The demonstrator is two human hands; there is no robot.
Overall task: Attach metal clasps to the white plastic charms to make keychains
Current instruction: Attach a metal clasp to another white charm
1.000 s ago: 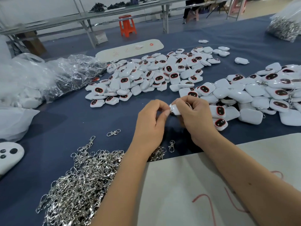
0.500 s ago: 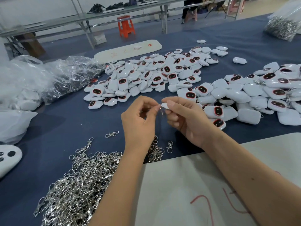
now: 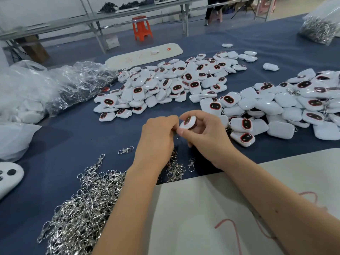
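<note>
Charm in hand: we see the white charm (image 3: 188,122) now turned so its dark, red-rimmed face shows towards us; half a second ago only a thin white edge of it was in sight.
Right hand (image 3: 204,135): we see its thumb and curled fingers pinching that charm, held above the blue cloth (image 3: 77,144).
Left hand (image 3: 156,138): its fingers are curled and pressed up against the right hand at the charm's lower edge; we cannot tell whether they hold a clasp, as the fingertips hide it. Both hands sit a little further right than before.
Edges: the white sheet (image 3: 202,214) lies under our forearms, its far edge just behind the wrists.
Open room: a bare strip of cloth runs between the hands and the middle charm heap (image 3: 165,83); the right charm heap (image 3: 285,107) comes close to the right hand.
Clasp pile (image 3: 81,208): too many silver clasps to count, near left of the left forearm.
Loose clasps: we count two lying apart, one (image 3: 125,150) left of the left wrist, one (image 3: 191,164) between the wrists.
Charm heaps: two, each beyond counting.
Clear bags (image 3: 55,85): crumpled at the far left edge.
Orange stool (image 3: 141,27): one, beyond the table.
</note>
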